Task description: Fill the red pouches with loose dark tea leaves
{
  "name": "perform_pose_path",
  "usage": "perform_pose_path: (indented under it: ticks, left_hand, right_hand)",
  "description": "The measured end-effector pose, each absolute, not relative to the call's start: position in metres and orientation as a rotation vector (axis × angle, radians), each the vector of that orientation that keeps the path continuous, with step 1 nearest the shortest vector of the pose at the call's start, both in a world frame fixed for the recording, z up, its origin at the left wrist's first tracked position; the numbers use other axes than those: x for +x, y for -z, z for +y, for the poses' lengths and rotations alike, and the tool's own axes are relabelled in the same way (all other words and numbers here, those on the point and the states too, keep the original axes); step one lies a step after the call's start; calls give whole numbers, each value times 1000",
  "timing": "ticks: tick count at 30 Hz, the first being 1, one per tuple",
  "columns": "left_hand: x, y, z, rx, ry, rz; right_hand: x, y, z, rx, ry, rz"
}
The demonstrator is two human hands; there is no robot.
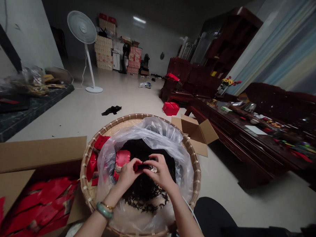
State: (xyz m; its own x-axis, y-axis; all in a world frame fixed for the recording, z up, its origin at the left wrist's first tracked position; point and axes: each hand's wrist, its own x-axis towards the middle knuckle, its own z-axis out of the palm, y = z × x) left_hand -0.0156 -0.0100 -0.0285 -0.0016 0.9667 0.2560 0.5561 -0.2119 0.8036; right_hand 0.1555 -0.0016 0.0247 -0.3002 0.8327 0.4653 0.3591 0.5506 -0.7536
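Bare forearms (188, 221) reach in from below, a green bangle (104, 211) on the left wrist. The left hand (128, 175) and right hand (159, 173) both pinch a small red packet (139, 167) between their fingertips, its long axis lying roughly crosswise, one end toward each hand. Under it, black strands (144, 191) heap inside a clear plastic bag (171, 150), which lines a round bamboo basket (85, 167). Red packets (122, 159) sit against the bag's left side, and more fill a cardboard box (38, 155) beside the basket.
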Motion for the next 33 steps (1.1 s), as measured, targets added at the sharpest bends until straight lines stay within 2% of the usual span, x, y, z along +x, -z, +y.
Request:
perform_pose_path:
  ticks: [9,14,17,23,29,33]
  left_hand:
    - [-16,28,-11,1582,-1220,1400]
    - [-14,19,-9,1333,-1032,1255]
    - [-16,12,-10,1215,-942,1194]
    - [-15,11,-10,1048,-1022,1126]
    - [-7,13,-10,1110,-1098,1232]
    - [-4,16,-14,972,-1046,1134]
  right_hand:
    - [153,-23,-6,-953,-790,-1819]
    - [150,-12,3,-1140,-858,-1673]
    - [151,-6,8,-1186,-1008,-1580]
    - [150,3,10,-1243,-1352,-1424]
    - [148,13,12,-1278,-1361,-1392]
    - [146,19,14,-1271,-1361,-1329]
